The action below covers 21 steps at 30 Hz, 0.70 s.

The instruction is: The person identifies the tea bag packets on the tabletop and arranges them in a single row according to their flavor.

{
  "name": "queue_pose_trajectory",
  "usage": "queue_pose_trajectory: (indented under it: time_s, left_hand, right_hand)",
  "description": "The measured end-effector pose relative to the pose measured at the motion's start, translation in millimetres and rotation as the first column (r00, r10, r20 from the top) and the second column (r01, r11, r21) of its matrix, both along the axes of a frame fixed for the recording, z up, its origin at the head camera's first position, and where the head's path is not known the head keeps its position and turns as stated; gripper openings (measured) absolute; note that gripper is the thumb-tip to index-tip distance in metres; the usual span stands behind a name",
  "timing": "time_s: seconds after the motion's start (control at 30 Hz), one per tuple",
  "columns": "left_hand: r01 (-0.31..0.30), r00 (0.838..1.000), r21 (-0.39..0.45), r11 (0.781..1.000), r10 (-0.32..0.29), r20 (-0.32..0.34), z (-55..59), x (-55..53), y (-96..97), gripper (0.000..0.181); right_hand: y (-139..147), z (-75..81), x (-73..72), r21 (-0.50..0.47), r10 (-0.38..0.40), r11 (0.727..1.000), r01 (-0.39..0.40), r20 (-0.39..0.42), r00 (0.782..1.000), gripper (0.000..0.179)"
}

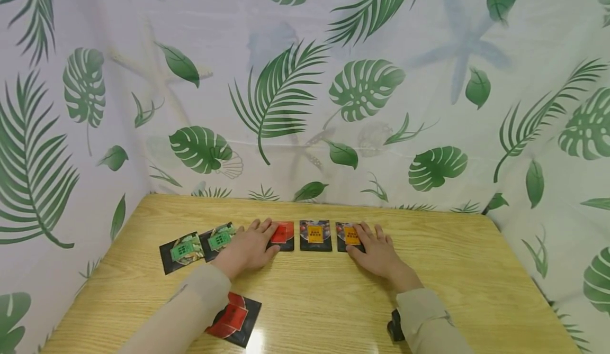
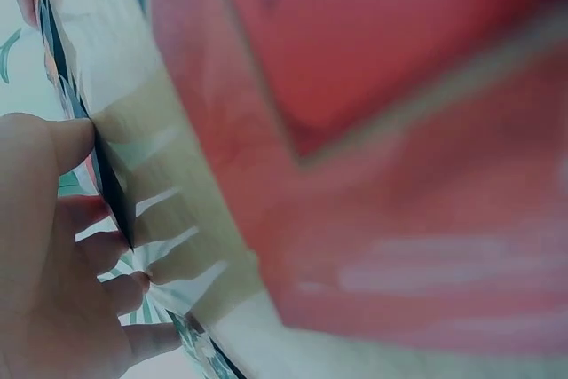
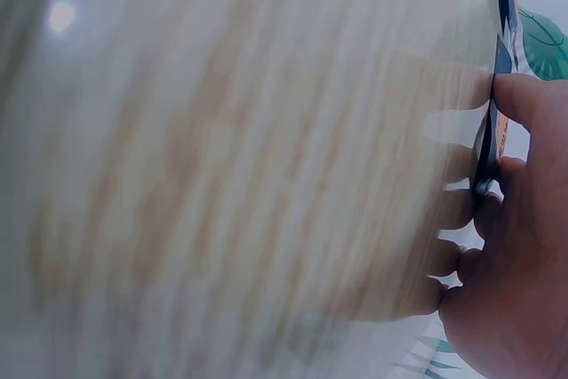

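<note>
A row of flat sachets lies along the back of the wooden table. My left hand rests with fingers spread on a black-and-red sachet, covering its left part. My right hand touches the rightmost sachet, black with an orange label, with its thumb at the near edge and fingers on the right side. Between the hands lies a matching orange-labelled sachet. In the wrist views, the left thumb and fingers and the right thumb and fingers meet the sachets' edges at table level.
Two green-labelled sachets lie at the left end, one partly behind my left hand. Nearer, another red sachet lies partly under my left forearm. A small black object sits by the right sleeve. Leaf-patterned cloth borders the table.
</note>
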State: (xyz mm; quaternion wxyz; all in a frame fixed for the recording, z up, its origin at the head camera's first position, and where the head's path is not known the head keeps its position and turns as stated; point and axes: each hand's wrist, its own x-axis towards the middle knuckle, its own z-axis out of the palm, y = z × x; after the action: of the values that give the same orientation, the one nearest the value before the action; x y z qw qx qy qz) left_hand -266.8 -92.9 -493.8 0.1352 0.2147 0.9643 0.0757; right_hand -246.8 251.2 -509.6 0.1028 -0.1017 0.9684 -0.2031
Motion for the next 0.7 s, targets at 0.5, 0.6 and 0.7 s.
queue_pose_trajectory:
  time_s: [0.5, 0.6, 0.7]
  left_hand:
    - [-0.01, 1.0, -0.018, 1.0, 0.01, 0.016, 6.7, -0.8, 7.0, 0.068]
    - [-0.009, 1.0, -0.014, 1.0, 0.009, 0.018, 6.8, -0.9, 7.2, 0.068]
    - [-0.005, 1.0, -0.013, 1.0, 0.005, 0.018, 6.6, -1.1, 7.5, 0.068]
  right_hand:
    - [0.0, -0.3, 0.0, 0.002, -0.003, 1.0, 0.003, -0.004, 1.0, 0.075]
    - [0.0, -0.5, -0.3, 0.004, -0.005, 1.0, 0.005, -0.005, 1.0, 0.075]
    - [0.4, -0.8, -0.5, 0.003, -0.008, 1.0, 0.008, -0.002, 1.0, 0.075]
